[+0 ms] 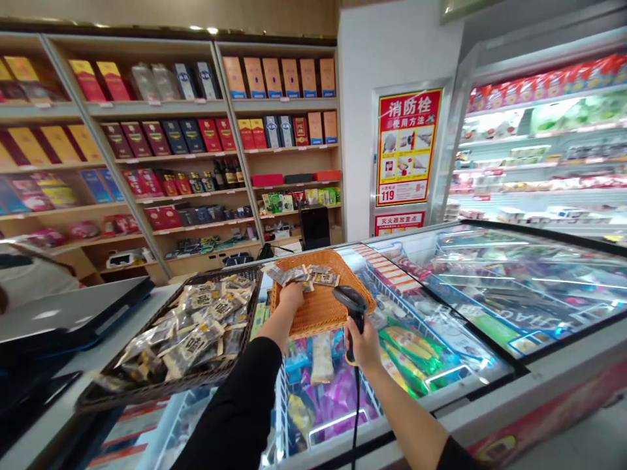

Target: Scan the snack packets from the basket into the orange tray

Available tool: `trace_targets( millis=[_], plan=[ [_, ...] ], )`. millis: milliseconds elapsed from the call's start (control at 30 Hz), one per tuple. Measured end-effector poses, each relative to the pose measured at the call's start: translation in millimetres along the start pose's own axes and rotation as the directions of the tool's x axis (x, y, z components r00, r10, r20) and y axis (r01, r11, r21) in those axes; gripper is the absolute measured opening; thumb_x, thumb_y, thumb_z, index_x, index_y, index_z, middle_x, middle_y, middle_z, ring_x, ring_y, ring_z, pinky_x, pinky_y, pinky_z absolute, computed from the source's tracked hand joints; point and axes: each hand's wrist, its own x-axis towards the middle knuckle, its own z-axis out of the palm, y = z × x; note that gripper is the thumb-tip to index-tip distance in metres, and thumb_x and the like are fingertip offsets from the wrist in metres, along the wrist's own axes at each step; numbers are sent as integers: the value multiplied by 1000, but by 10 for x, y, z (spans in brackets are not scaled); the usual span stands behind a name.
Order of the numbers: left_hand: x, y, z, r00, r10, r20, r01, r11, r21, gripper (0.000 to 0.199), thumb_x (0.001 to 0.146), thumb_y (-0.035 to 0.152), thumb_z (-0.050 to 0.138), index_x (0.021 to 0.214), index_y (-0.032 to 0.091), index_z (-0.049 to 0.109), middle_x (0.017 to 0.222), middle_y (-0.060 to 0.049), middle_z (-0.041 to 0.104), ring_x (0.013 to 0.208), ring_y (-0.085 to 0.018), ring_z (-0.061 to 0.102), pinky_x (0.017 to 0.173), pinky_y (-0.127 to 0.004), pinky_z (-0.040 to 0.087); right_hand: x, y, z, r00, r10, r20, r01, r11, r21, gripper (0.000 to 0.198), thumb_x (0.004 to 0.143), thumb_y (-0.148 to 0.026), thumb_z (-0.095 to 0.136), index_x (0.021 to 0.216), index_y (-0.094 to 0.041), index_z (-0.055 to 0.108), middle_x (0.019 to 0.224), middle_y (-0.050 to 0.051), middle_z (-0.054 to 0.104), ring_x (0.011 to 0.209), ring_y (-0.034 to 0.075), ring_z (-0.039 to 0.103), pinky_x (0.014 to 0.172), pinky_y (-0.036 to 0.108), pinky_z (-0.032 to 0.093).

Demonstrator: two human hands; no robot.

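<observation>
My right hand (364, 343) is wrapped around the handle of a black barcode scanner (351, 301), its head over the right side of an orange wicker basket (337, 323) and its cable hanging down. Inside the left part of this basket, my left hand (292, 297) is closed at a small clear packet (307, 285) with a printed label; its fingertips are partly hidden. More such packets (323, 275) lie along the basket's far side. To the left, a dark wicker tray (252, 274) is heaped with similar labelled packets (198, 300).
Both baskets rest on a glass-topped freezer (470, 365) full of bagged goods. A dark flat-topped device (73, 313) stands at left, near a partly visible person (34, 281). Shelves of boxed goods (181, 137) line the back; a lit display fridge (543, 150) stands at right.
</observation>
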Motion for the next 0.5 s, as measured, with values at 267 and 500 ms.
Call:
trace_targets(
  millis=[267,500],
  plan=[
    [71,-72,111,999,-24,-33,21,996,-84,30,86,13,44,106,12,67,110,-17,67,104,-27,62,89,-34,46,28,13,77,1000,-16,14,17,997,-74,29,85,-49,54,79,-21,50,48,-6,50,35,12,48,38,23,40],
    [-99,-183,-70,953,-209,-218,46,812,-582,21,86,24,49,83,13,67,90,-15,70,96,-28,63,85,-36,45,24,-18,48,1000,-16,22,16,1000,1,34,83,-54,54,77,-22,46,49,-7,50,33,11,46,35,22,38]
  ],
)
